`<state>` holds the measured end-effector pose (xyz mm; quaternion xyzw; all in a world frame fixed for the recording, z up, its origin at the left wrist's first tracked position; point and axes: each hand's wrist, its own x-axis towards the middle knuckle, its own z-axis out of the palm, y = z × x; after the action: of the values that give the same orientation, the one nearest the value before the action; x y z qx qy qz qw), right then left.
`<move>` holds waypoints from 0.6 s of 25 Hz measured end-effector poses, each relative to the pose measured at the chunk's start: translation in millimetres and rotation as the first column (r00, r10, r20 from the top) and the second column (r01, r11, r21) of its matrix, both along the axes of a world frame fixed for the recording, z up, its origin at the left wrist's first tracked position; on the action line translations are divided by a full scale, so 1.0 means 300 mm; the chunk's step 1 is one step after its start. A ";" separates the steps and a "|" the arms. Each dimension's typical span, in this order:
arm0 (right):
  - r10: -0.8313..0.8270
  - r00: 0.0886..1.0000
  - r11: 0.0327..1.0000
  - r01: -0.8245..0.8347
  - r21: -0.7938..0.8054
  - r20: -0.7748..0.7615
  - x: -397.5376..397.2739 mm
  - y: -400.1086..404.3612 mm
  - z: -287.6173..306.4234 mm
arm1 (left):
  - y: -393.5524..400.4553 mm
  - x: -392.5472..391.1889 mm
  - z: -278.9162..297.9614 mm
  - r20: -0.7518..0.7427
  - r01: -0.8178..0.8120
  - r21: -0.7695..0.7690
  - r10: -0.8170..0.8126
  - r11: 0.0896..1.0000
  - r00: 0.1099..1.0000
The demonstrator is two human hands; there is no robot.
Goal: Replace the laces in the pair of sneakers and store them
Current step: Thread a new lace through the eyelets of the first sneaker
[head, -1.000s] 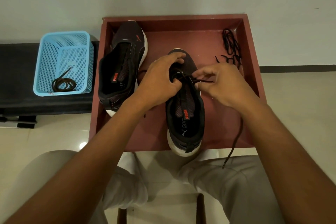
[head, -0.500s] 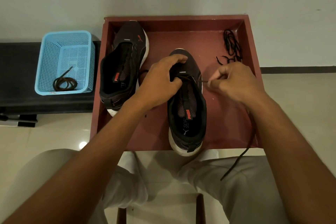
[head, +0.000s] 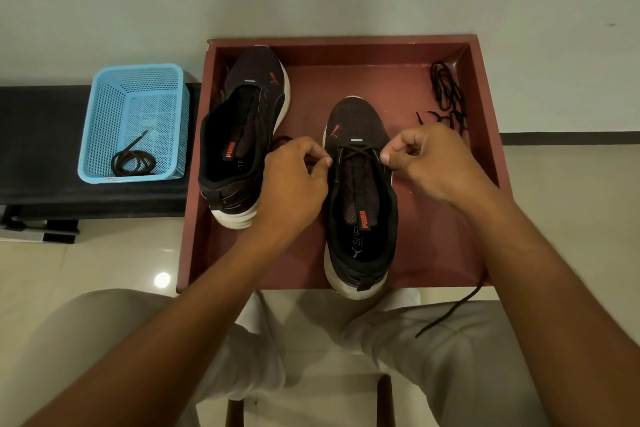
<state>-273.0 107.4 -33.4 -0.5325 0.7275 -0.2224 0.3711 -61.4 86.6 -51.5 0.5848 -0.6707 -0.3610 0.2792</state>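
Observation:
Two black sneakers with white soles stand in a red-brown tray [head: 485,163]. The right sneaker [head: 360,211] has a dark lace [head: 358,151] crossed through its front eyelets. My left hand [head: 294,184] pinches one lace end at the shoe's left side. My right hand [head: 433,163] pinches the other end at the right side; that end trails past my forearm and hangs over the tray's front edge [head: 446,315]. The left sneaker [head: 242,139] lies tilted at the tray's left, unlaced. A loose black lace [head: 446,97] lies bundled in the tray's far right corner.
A light blue plastic basket [head: 135,121] holding a coiled brown lace [head: 133,161] sits on a black bench [head: 38,149] left of the tray. A pale wall stands behind. My knees in light trousers are below the tray, over a tiled floor.
My left hand moved off the sneaker's toe to its left side and took hold of a lace end. My right hand pulled its end out to the right, drawing the lace taut across the eyelets.

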 end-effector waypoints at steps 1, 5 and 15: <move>0.000 1.000 1.000 0.000 0.011 -0.010 0.000 -0.002 -0.002 | -0.004 -0.005 0.000 -0.007 0.010 0.007 -0.010 1.000 1.000; -0.054 0.998 0.998 0.055 0.043 -0.010 -0.012 -0.003 -0.014 | -0.026 -0.005 -0.020 -0.055 0.006 0.085 -0.002 0.996 0.998; -0.095 0.989 0.995 0.096 -0.006 0.110 -0.042 0.011 0.011 | -0.041 0.001 -0.040 -0.102 -0.014 0.122 0.026 0.992 0.994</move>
<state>-285.6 110.8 -30.1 -0.4860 0.7295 -0.2730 0.3965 -61.0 74.4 -63.4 0.5878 -0.6262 -0.4282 0.2810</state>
